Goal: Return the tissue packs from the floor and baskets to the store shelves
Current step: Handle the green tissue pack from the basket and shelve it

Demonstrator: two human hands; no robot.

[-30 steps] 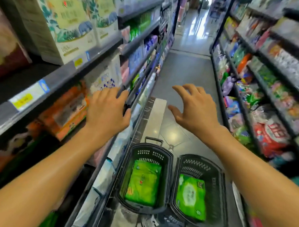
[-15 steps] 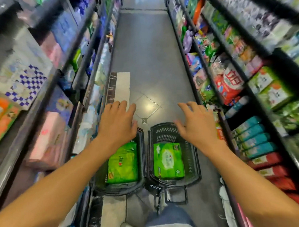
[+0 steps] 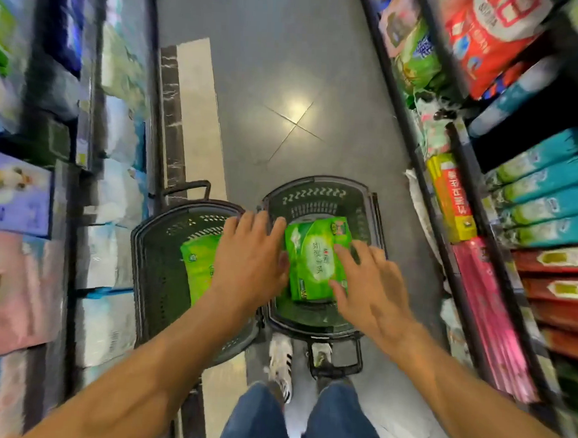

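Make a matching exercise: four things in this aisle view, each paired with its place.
Things:
1. left basket
2. right basket
3. left hand
4. teal packs

Places:
A. shelf on the right of the aisle
B. floor, by the right-side shelves
C. floor, by the left-side shelves
D. over the gap between the baskets

Pairs: 1-C, 2-B, 3-D, 4-A

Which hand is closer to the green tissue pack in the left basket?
Left. The left hand hangs right over the pack in the left basket; the right hand is over the other basket's pack.
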